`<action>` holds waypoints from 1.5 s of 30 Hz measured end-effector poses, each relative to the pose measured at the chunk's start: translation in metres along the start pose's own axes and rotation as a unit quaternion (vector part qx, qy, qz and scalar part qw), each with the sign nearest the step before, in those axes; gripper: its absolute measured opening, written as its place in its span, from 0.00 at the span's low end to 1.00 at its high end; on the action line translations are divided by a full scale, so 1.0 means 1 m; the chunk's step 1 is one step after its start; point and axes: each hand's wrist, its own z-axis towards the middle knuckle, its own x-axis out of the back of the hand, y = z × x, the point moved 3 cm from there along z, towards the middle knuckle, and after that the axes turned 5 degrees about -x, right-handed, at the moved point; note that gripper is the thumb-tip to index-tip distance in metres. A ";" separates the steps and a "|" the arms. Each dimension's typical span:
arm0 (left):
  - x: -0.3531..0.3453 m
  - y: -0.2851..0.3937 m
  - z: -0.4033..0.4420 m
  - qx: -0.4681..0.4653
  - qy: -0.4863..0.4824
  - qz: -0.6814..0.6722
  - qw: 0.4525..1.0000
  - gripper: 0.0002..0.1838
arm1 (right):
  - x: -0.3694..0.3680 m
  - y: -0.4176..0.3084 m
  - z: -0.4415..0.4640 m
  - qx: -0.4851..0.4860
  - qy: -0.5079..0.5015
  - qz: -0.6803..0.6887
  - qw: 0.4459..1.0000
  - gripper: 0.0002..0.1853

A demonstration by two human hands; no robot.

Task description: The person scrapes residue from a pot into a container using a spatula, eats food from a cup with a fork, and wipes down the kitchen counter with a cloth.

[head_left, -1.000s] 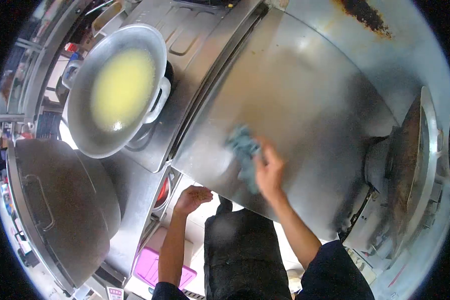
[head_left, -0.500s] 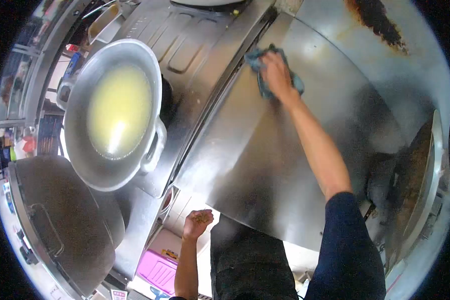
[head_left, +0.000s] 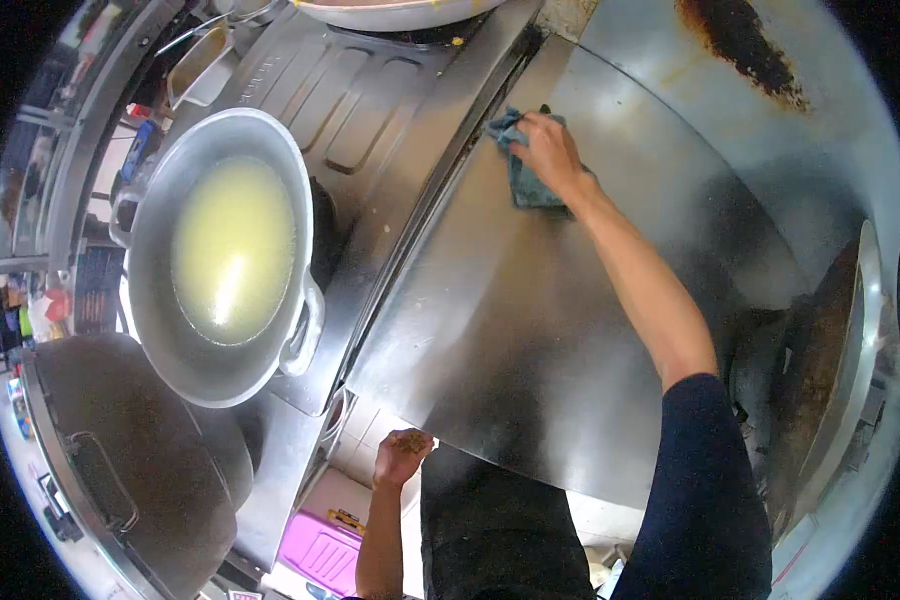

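My right hand (head_left: 550, 148) grips a blue-green cloth (head_left: 536, 188) pressed on the steel counter (head_left: 510, 330), near its far left edge by the dark seam. Low in the view, beside the counter's near edge, my left hand (head_left: 402, 457) is cupped palm up with small brown crumbs (head_left: 414, 440) in it. To the left, a large two-handled metal pan (head_left: 157, 300) holds yellowish liquid (head_left: 232, 250) on the stove surface.
A big metal lid or pot (head_left: 120, 440) stands at the lower left. Another pan (head_left: 400, 14) is at the top edge, and a dark wok (head_left: 830, 350) at the right. A purple box (head_left: 322, 550) lies below. Brown stains mark the back wall (head_left: 660, 60).
My right hand has moved the cloth from the counter's near part to its far left edge. My left hand has moved slightly lower, still cupped. The view has shifted, showing more of the top pan.
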 end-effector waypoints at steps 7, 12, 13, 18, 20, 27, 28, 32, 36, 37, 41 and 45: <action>-0.014 0.003 -0.017 -0.024 0.028 0.013 0.999 0.12 | -0.010 0.012 -0.018 -0.057 0.040 0.027 0.997 0.16; -0.016 -0.008 -0.007 -0.001 -0.007 -0.015 1.000 0.12 | -0.027 -0.106 -0.180 -0.013 -0.150 0.199 0.968 0.21; -0.011 -0.010 -0.003 0.002 0.023 0.031 0.999 0.10 | -0.025 -0.130 -0.221 0.072 -0.219 0.206 0.951 0.24; 0.001 -0.001 0.006 0.023 -0.037 -0.029 0.999 0.12 | 0.053 -0.122 -0.255 -0.020 -0.284 -0.040 0.958 0.33; -0.008 0.003 0.003 0.020 -0.036 -0.006 0.999 0.10 | 0.057 -0.072 -0.240 -0.077 -0.263 -0.095 0.957 0.35; 0.055 -0.008 -0.002 -0.121 -0.035 0.240 0.963 0.09 | 0.041 0.099 -0.063 -0.210 0.091 -0.163 0.960 0.31; 0.041 -0.011 -0.011 -0.132 -0.020 0.368 0.920 0.09 | 0.033 0.121 -0.034 -0.208 0.100 -0.171 0.958 0.30; -0.004 -0.032 -0.035 -0.105 -0.064 0.151 0.981 0.09 | -0.008 0.157 0.084 -0.124 0.057 -0.211 0.968 0.28; 0.019 -0.049 -0.033 -0.046 -0.058 -0.079 0.994 0.10 | -0.010 0.133 0.095 -0.115 0.059 -0.115 0.985 0.25; 0.020 -0.050 -0.032 -0.039 -0.049 -0.098 0.993 0.10 | -0.006 0.125 0.090 -0.103 0.062 -0.055 0.991 0.24; -0.028 -0.040 -0.023 -0.038 -0.029 -0.032 0.998 0.12 | 0.005 0.054 0.001 -0.142 -0.064 0.074 0.985 0.22; -0.030 -0.031 -0.001 -0.030 0.096 0.049 0.994 0.17 | 0.029 -0.021 -0.143 -0.133 -0.105 0.280 0.945 0.24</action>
